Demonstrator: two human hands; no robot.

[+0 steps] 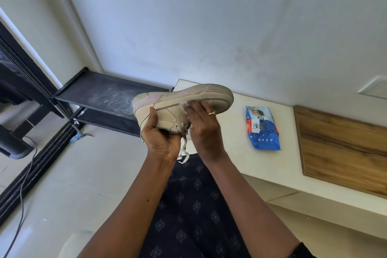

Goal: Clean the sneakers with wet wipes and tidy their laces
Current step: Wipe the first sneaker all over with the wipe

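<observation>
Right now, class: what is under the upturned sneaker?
The left hand grips the sneaker from beneath, and loose laces dangle below. The right hand covers most of the wipe; the sneaker's opening is hidden.

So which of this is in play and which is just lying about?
In play: sneaker gripped by left hand; wet wipe under right hand; laces; wipes pack.
Lying about: black rack; wooden board; floor cable.

Left hand (pixel 161 138) grips upturned sneaker (pixel 180 104); right hand (pixel 204 130) presses wet wipe (pixel 185 107) against its side
</observation>
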